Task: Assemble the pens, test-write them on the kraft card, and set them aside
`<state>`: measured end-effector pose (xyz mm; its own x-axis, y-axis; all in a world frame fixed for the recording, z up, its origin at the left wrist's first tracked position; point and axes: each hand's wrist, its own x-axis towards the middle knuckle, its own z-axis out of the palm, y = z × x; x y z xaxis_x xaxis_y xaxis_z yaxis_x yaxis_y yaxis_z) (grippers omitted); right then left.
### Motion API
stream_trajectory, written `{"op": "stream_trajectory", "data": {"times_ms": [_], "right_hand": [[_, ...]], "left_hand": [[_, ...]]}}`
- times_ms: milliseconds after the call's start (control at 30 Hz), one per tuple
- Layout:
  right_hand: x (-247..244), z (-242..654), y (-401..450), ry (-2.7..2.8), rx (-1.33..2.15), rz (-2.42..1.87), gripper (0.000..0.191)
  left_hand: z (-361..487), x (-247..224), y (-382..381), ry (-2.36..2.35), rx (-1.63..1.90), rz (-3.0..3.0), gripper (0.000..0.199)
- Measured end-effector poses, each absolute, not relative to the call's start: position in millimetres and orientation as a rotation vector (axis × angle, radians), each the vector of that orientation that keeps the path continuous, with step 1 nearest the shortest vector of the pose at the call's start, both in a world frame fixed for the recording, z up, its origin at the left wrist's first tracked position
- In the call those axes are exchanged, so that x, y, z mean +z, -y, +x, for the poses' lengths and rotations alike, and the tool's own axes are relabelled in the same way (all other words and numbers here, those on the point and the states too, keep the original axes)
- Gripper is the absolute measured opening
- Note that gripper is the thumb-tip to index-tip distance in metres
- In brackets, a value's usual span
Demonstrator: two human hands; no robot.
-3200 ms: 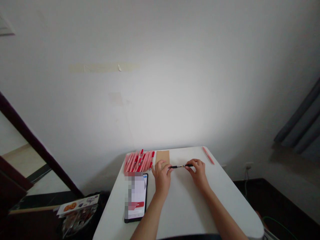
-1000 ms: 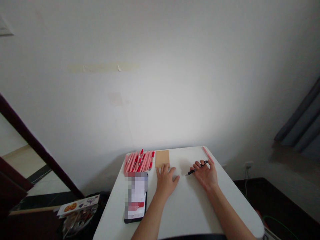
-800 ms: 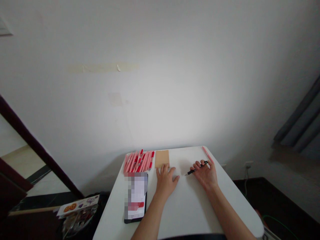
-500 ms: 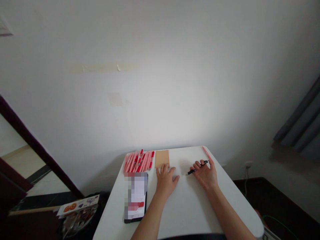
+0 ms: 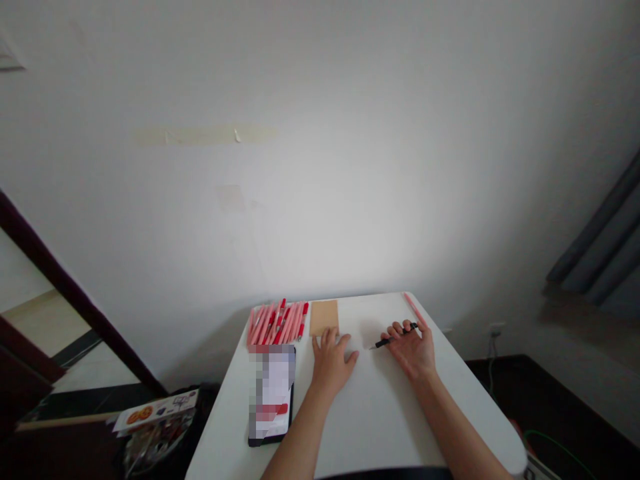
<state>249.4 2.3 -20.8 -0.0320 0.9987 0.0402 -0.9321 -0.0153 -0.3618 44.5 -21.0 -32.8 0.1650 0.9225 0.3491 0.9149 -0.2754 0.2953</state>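
My left hand (image 5: pixel 333 365) lies palm down on the white table (image 5: pixel 370 427) with its fingers spread. Its fingertips touch the near edge of a square brown pad or piece of card (image 5: pixel 324 316). Over the right half of the table, my right hand (image 5: pixel 413 350) is turned palm up, its fingers curled around a slim black pen (image 5: pixel 383 343). The pen's thin tip points left toward my left hand. Just beyond the right fingertips lies a single pink pen (image 5: pixel 413 306) along the table's right edge.
Several pink and red pens (image 5: pixel 277 323) lie side by side at the back left. A phone (image 5: pixel 273 400), partly pixelated, lies in front of them. The wall (image 5: pixel 350 200) stands behind the table; a full bin bag (image 5: pixel 160 440) is on the floor at left.
The black pen has shifted very slightly in my right hand, and its shiny clip shows less. My left hand has stayed in place.
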Motion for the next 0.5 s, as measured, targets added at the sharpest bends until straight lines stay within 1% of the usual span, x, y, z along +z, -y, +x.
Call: {"op": "stream_trajectory", "data": {"times_ms": [300,500], "right_hand": [[-18.9,247.5,-1.9,0.341,1.579,-0.257,0.025],[-19.0,247.7,-3.4,0.348,1.585,-0.262,0.025]], "left_hand": [[45.7,-25.8,23.5,-1.877,0.738,2.382,0.037],[45.5,-29.1,22.7,-1.885,0.751,2.377,0.038]]}}
